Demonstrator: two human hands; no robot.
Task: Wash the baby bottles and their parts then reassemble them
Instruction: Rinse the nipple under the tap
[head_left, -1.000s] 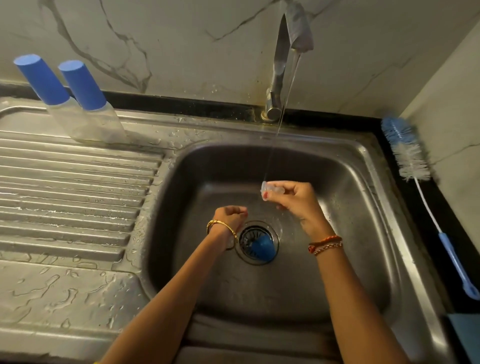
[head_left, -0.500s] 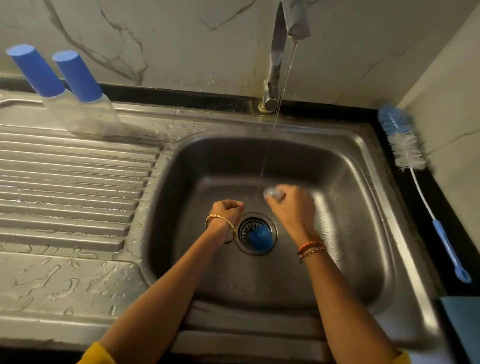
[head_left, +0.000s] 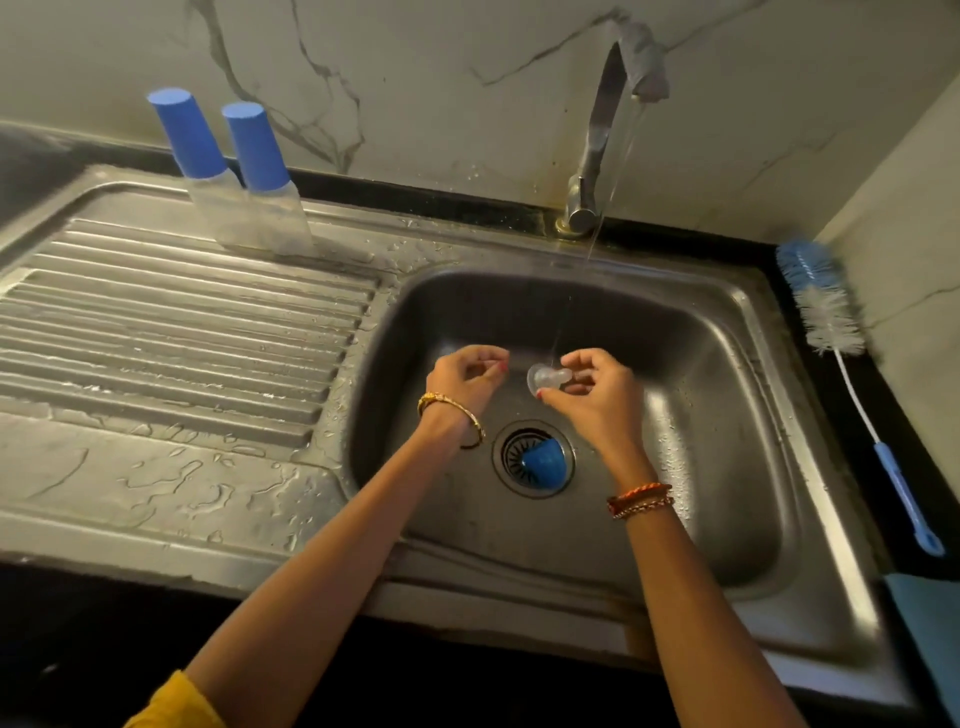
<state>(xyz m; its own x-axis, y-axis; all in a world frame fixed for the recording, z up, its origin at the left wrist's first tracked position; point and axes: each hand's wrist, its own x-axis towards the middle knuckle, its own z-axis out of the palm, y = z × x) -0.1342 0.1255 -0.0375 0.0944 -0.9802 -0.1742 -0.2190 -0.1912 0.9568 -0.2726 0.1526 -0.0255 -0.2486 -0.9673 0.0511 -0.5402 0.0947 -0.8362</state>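
Right hand (head_left: 597, 387) pinches clear nipple (head_left: 548, 375) under the stream, mid-basin; left hand (head_left: 467, 376) curled empty beside it.

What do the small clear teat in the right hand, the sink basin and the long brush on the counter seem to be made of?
Small clear teat: probably soft silicone; it looks translucent and glossy.
Grey sink basin: looks like stainless steel with a brushed, dull shine and wet reflections.
Long blue-and-white bottle brush: fuzzy bristles, apparently synthetic, on a thin white stem with a blue handle that looks like plastic.
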